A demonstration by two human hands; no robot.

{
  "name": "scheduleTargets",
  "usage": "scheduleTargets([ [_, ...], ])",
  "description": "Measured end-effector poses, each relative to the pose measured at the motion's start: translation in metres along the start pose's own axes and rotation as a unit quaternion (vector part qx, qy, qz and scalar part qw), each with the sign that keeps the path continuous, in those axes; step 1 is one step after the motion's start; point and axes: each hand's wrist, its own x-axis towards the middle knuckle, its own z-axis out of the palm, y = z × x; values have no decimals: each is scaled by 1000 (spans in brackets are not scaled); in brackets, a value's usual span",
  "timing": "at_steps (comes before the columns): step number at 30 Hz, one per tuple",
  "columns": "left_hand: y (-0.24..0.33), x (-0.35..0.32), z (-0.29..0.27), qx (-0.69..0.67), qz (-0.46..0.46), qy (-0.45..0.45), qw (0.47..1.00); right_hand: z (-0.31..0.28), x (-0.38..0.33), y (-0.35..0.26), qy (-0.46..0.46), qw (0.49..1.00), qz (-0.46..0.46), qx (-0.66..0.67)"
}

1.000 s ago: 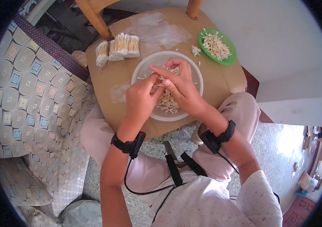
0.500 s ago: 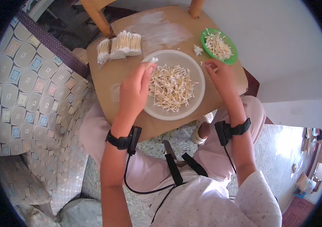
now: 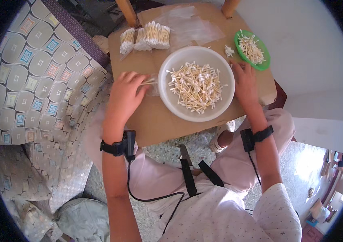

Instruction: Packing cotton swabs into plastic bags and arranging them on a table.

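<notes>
My left hand [image 3: 126, 93] pinches a few cotton swabs [image 3: 149, 82] just left of the white bowl [image 3: 170, 105]. My right hand [image 3: 244, 78] lies flat and empty on the bench [image 3: 155, 121], right of the bowl. Bagged bundles [image 3: 146, 37] lie beyond the bowl, so some are done, I judge; the bowl's loose heap [image 3: 197, 86] and the green dish [image 3: 260, 64] remain.

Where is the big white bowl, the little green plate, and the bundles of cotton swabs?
Big white round bowl [image 3: 170, 68]: head view, bare left rim.
Little green round plate [image 3: 237, 39]: head view, left rim.
Bundled cotton swabs [image 3: 149, 35]: head view, middle of the bundles.
</notes>
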Motion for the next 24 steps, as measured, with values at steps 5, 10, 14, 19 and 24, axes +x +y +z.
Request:
scheduleTargets([
  [5, 4, 2, 2, 18, 45, 46, 998, -2, 5, -3, -22, 997, 38, 57],
  [10, 22, 17, -7, -41, 23, 81, 996, -8, 7, -8, -69, 983, 119, 124],
  [14, 26, 28, -3, -95, 28, 168, 981, -3, 8, -3, -49, 935, 207, 283],
  [19, 50, 30, 8, -153, 60, 188, 968, -23, 16, -22, 21, 844, 204, 496],
  [24, 82, 29, 27, -265, 109, 155, 945, -47, 6, -64, -47, 788, 181, 587],
])
